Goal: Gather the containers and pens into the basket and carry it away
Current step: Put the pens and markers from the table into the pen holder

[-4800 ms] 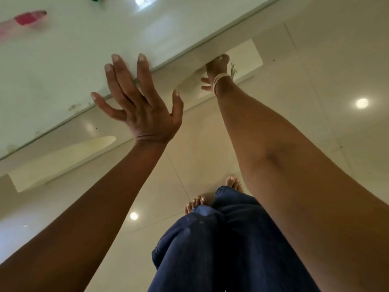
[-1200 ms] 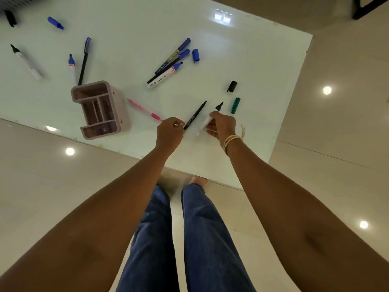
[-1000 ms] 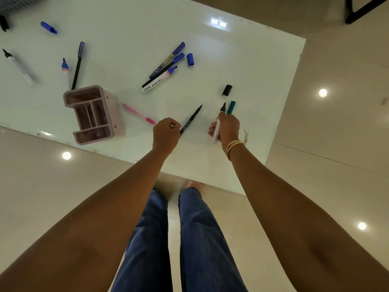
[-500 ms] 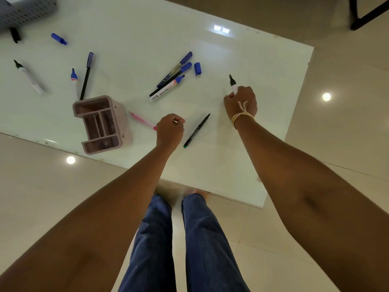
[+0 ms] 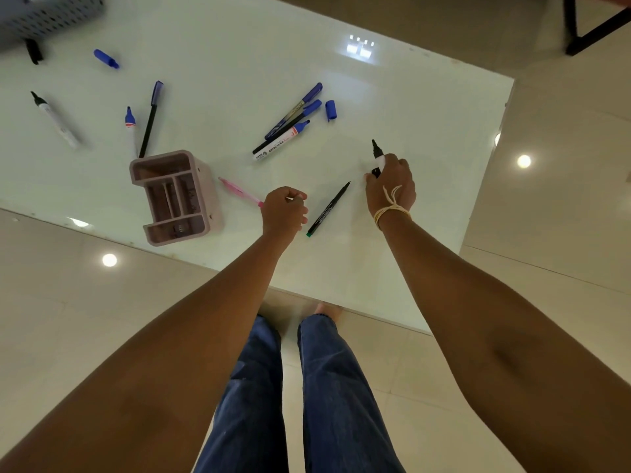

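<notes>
My right hand [image 5: 391, 186] grips a white marker with a bare black tip [image 5: 377, 154], held near the table's right side; something dark shows under its fingers. My left hand [image 5: 285, 211] is curled, pinching a small pale thing I cannot identify. A thin black pen with a green end [image 5: 327, 209] lies between my hands. A pink pen [image 5: 239, 191] lies just left of my left hand. Further left, the pink divided container [image 5: 176, 196] is tipped on its side. The grey perforated basket [image 5: 51, 15] stands at the far left corner.
Three blue-capped markers [image 5: 290, 124] and a loose blue cap [image 5: 330, 110] lie mid-table. Further left are more pens [image 5: 150, 117], a white marker [image 5: 54, 119], a blue cap [image 5: 106, 58] and a black cap [image 5: 34, 51]. A dark furniture leg [image 5: 580, 32] stands at top right.
My right hand picked up the white marker and moved it away from me, over where the black and green caps lay; those caps no longer show. My left hand stayed put.
</notes>
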The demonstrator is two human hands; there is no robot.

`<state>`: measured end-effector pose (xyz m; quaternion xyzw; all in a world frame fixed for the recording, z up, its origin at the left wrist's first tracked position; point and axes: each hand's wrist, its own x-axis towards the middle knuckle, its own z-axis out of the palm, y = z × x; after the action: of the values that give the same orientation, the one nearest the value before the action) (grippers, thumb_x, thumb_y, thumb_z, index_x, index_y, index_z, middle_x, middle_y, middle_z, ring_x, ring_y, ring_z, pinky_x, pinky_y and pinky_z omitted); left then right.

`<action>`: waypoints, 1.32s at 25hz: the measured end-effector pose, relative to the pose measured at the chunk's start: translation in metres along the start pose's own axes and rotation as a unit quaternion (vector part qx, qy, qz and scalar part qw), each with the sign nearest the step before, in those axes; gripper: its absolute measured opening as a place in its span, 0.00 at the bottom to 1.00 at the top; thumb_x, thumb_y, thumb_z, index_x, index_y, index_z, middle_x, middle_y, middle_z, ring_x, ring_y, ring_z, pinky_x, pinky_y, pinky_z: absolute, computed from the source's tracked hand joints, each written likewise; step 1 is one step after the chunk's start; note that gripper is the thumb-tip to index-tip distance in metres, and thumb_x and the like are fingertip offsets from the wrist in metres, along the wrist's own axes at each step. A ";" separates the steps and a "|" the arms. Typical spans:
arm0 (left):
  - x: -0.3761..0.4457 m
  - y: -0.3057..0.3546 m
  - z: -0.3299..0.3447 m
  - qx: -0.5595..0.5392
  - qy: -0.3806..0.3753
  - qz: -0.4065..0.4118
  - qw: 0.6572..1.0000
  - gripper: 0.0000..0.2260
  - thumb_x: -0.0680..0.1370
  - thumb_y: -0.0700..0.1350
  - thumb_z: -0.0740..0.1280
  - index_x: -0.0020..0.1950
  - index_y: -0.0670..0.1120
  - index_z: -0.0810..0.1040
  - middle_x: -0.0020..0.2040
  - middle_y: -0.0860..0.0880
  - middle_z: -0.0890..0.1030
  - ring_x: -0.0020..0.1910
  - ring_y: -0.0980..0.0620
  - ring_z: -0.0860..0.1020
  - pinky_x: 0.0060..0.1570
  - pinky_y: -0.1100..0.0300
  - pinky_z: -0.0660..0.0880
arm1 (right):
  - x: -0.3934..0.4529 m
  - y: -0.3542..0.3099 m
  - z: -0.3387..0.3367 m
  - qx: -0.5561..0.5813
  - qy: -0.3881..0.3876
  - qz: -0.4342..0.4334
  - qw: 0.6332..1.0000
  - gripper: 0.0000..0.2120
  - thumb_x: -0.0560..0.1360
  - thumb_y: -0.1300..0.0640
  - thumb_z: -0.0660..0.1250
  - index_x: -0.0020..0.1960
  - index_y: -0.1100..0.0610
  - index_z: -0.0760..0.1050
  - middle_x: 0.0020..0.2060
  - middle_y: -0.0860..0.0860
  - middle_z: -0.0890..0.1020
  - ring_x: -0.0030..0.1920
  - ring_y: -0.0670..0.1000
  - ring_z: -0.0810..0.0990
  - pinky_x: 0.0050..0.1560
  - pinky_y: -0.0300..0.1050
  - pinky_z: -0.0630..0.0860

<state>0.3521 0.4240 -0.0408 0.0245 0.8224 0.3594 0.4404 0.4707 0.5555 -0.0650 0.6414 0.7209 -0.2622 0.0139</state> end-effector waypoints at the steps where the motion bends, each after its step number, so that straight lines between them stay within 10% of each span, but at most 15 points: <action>1: 0.000 -0.003 -0.001 -0.002 0.007 -0.002 1.000 0.11 0.76 0.36 0.57 0.48 0.42 0.79 0.34 0.46 0.78 0.26 0.53 0.75 0.21 0.68 0.71 | -0.001 -0.003 -0.001 0.017 -0.003 0.011 1.000 0.16 0.76 0.55 0.66 0.62 0.56 0.74 0.56 0.54 0.79 0.55 0.57 0.80 0.51 0.47 0.74; 8: -0.003 0.008 -0.010 -0.184 -0.169 -0.114 0.962 0.13 0.80 0.47 0.64 0.61 0.41 0.77 0.51 0.42 0.82 0.49 0.46 0.83 0.58 0.50 0.78 | -0.065 -0.050 0.007 0.199 -0.086 -0.088 0.972 0.15 0.72 0.54 0.71 0.57 0.55 0.75 0.47 0.48 0.84 0.45 0.49 0.82 0.48 0.45 0.80; 15: 0.004 0.023 -0.082 -0.390 -0.096 -0.072 0.913 0.09 0.82 0.45 0.62 0.52 0.41 0.78 0.43 0.46 0.86 0.44 0.51 0.85 0.43 0.60 0.82 | -0.107 -0.081 0.006 0.262 -0.174 -0.068 0.947 0.14 0.80 0.48 0.60 0.53 0.58 0.74 0.40 0.48 0.77 0.41 0.48 0.75 0.43 0.43 0.71; 27: 0.008 0.018 -0.144 -0.268 -0.202 -0.019 0.942 0.06 0.80 0.44 0.65 0.49 0.44 0.81 0.44 0.48 0.87 0.43 0.54 0.85 0.51 0.59 0.82 | -0.130 -0.142 0.024 0.199 -0.241 -0.097 0.945 0.17 0.83 0.48 0.55 0.52 0.61 0.75 0.39 0.52 0.77 0.40 0.51 0.75 0.45 0.51 0.75; 33: 0.008 0.010 -0.172 -0.141 -0.252 0.026 0.957 0.12 0.79 0.46 0.66 0.61 0.46 0.80 0.56 0.47 0.84 0.60 0.49 0.80 0.65 0.53 0.74 | -0.141 -0.183 0.012 0.330 -0.374 0.121 0.858 0.35 0.71 0.25 0.54 0.19 0.50 0.67 0.20 0.46 0.64 0.19 0.45 0.61 0.24 0.33 0.61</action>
<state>0.2171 0.3360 0.0203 0.0739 0.6246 0.4650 0.6231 0.3208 0.4144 0.0407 0.5443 0.4493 -0.7011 0.1016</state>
